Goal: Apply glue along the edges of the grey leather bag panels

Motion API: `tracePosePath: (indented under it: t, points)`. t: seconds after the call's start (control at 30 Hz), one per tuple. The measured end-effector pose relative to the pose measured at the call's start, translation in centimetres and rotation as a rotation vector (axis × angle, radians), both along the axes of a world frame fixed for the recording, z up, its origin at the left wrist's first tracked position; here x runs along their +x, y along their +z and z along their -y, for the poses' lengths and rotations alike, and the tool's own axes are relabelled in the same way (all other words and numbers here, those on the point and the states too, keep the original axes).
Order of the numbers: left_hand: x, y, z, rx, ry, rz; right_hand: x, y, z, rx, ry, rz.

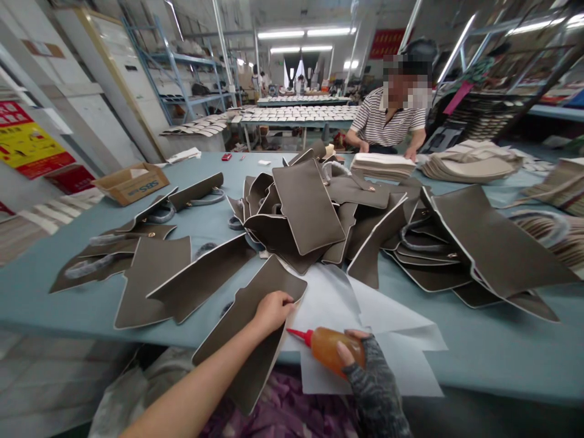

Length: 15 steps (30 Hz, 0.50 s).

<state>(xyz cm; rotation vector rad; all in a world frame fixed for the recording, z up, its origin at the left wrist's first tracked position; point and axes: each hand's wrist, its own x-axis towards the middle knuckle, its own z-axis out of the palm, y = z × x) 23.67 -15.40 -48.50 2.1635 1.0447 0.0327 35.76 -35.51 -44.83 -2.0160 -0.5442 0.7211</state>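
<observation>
My left hand [274, 309] grips the right edge of a dark brown-grey bag panel [249, 331], its fingers curled over the pale border. This panel lies slanted over the table's front edge, partly above my lap. In my right hand [358, 353], which wears a grey fingerless glove, is a glue bottle [332, 348] with amber liquid and a red nozzle. The bottle is tilted, its tip pointing left, close to the panel's edge just below my left fingers. White paper sheets [378, 319] lie under and behind the bottle.
Bag panels with wrapped handles are heaped in the middle [310, 207], at the left [155, 274] and at the right [502, 231] of the blue table [41, 304]. A cardboard box [132, 182] stands far left. Across the table, a person [390, 121] handles a stack of pale pieces [383, 165].
</observation>
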Motion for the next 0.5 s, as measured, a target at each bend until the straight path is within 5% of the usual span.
tracePosePath:
  t: [0.5]
  points:
    - [0.0, 0.2, 0.1, 0.001, -0.007, 0.005, -4.2, 1.5, 1.5, 0.055, -0.117, 0.007]
